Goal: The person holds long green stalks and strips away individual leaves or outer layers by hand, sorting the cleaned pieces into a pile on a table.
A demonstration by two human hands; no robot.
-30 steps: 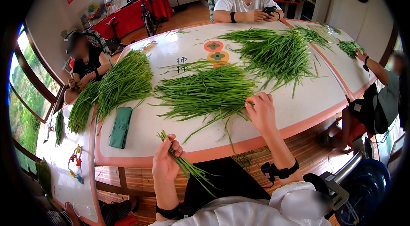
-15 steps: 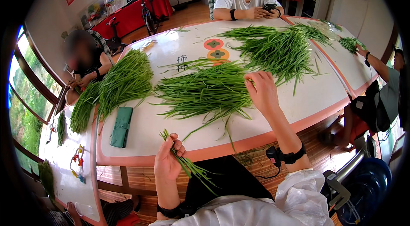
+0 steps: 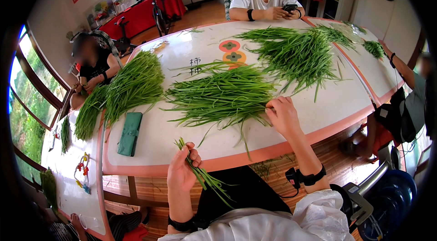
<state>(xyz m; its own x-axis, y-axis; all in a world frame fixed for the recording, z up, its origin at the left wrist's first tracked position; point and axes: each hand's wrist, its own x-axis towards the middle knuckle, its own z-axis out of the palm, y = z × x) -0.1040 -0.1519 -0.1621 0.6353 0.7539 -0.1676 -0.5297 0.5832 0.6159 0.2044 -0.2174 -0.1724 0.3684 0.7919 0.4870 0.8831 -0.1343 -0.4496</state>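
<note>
A small bunch of green chives (image 3: pixel 209 182) is wrapped in the fingers of my left hand (image 3: pixel 181 168), held in front of the table's near edge. Its cut ends poke up past the thumb, and the leaves hang down over my lap. My right hand (image 3: pixel 284 116) is at the right end of the middle pile of chives (image 3: pixel 218 97). Thumb and forefinger there are pinched together on stalk ends at the pile's edge. The pile lies loosely spread on the white table (image 3: pixel 150 145), with a few stray leaves trailing toward me.
A green case (image 3: pixel 129 134) lies left of the middle pile. Other chive piles are at the left (image 3: pixel 136 79) and far right (image 3: pixel 300 54). A colourful beaded string (image 3: pixel 83 172) rests on the side table. People sit around; one holds a phone (image 3: pixel 290 9).
My right hand has come down and nearer to me, from above the middle pile to its lower right edge. The left hand keeps its bunch almost in place.
</note>
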